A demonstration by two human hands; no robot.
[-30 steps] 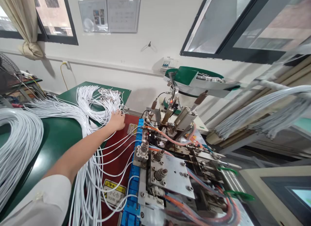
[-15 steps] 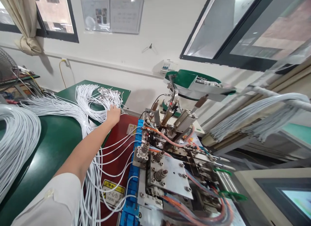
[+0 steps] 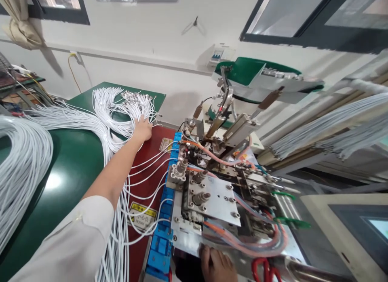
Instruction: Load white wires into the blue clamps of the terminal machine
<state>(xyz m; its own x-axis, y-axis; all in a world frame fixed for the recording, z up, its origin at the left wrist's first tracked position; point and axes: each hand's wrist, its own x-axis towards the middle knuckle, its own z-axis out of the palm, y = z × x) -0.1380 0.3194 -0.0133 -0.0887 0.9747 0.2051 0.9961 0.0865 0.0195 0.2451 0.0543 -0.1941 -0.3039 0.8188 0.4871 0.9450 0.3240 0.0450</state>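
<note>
Green tabletop [image 3: 72,160] bears the coiled cable bundle [image 3: 101,107]; the left hand [image 3: 142,129] lies against it, grip hidden; the right hand [image 3: 218,266] is by the machine [image 3: 216,199], grip impossible to tell; a hasty pull could snag the looped leads [image 3: 160,224] and unseat their ends.

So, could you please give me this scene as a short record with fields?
left hand: at the coil; grip unclear
right hand: at the near end of the machine, left of red handles; grip unclear
coil: white, on the green table
cables: white, several reaching over the red board to the blue strip
warning sign: on the red board
screen: at the right edge, cut off
</note>
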